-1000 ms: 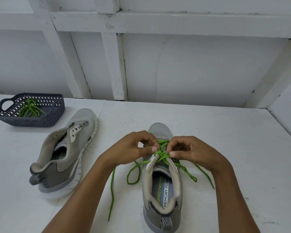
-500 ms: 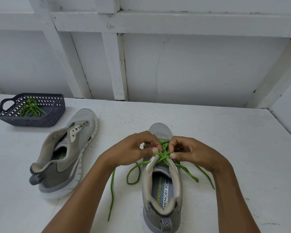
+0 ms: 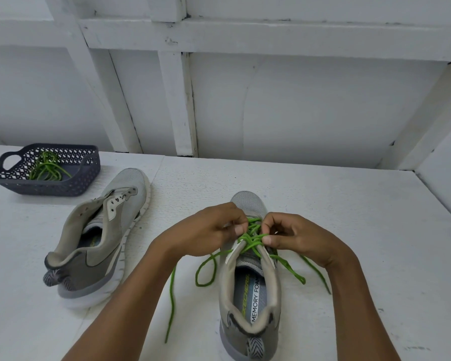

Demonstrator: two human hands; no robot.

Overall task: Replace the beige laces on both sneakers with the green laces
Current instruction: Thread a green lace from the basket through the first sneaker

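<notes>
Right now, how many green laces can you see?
2. One green lace is on the near shoe, pinched by both hands. One more lace lies in the basket; others may hide there.

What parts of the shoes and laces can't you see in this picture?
- Head view: the knot in the green lace is covered by the left hand and right hand.
- The near sneaker has its heel cut off by the bottom edge.
- The other sneaker hides its far side by leaning.
</notes>
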